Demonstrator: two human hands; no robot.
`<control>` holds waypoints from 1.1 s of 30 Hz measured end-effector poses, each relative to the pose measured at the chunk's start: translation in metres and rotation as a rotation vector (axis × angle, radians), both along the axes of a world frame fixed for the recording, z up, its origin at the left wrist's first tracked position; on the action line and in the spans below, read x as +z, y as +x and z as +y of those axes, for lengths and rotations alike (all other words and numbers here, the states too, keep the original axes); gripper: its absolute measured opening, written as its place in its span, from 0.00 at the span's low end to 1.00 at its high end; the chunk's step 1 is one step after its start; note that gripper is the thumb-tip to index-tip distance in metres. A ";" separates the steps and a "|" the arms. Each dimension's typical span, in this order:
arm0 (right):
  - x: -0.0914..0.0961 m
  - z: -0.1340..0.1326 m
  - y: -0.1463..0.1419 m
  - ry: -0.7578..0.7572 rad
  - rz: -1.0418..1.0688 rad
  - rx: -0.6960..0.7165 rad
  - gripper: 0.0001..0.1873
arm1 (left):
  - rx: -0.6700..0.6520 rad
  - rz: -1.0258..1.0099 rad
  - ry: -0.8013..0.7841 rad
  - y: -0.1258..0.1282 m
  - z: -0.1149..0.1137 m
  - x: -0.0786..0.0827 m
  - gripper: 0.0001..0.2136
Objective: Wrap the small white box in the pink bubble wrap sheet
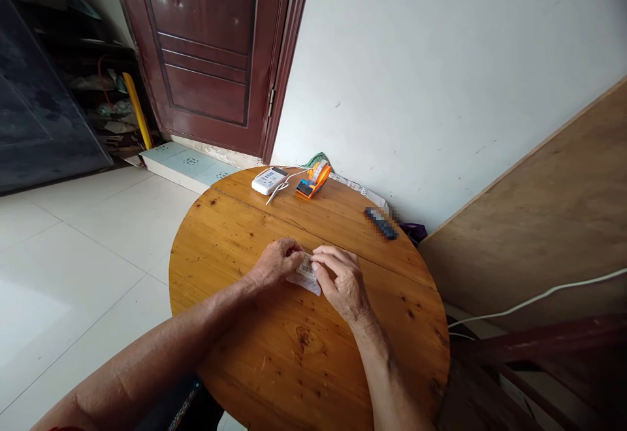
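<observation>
A small white printed packet (305,275) lies on the round wooden table (255,235), near its middle. My left hand (275,263) pinches the packet's left edge with curled fingers. My right hand (339,279) grips its right side, fingertips pressed on the top edge. Both hands meet over the packet and hide most of it. What the packet contains cannot be made out.
At the table's far edge sit a white device (269,180) with a white cord (284,187) and an orange-and-white object (313,179). A dark flat object (381,223) lies farther right. A wooden board (539,222) leans at the right; a dark door (206,46) stands behind.
</observation>
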State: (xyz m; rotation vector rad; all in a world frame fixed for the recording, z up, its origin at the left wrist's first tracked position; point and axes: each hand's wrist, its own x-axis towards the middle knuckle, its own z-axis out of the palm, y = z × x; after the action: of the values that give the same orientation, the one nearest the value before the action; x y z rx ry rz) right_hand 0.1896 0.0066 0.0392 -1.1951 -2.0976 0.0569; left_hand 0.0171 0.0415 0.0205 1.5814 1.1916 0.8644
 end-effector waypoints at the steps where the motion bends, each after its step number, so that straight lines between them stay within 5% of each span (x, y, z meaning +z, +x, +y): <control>1: 0.001 -0.003 0.000 0.030 -0.044 -0.008 0.10 | -0.005 -0.014 -0.007 -0.001 0.000 0.001 0.10; 6: 0.004 -0.012 0.000 0.084 -0.186 -0.038 0.12 | 0.022 0.045 -0.001 -0.001 -0.001 0.002 0.10; 13: 0.002 -0.012 0.002 0.133 -0.074 -0.057 0.12 | 0.021 0.095 0.026 0.001 0.001 0.000 0.10; 33: 0.004 -0.016 -0.010 0.133 -0.200 -0.093 0.10 | 0.054 0.176 0.062 0.004 0.002 -0.002 0.09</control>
State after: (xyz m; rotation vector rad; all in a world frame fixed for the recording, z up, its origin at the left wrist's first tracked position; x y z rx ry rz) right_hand 0.1795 -0.0092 0.0433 -1.2587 -2.1753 -0.2504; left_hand 0.0208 0.0436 0.0185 1.7102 1.3488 0.8160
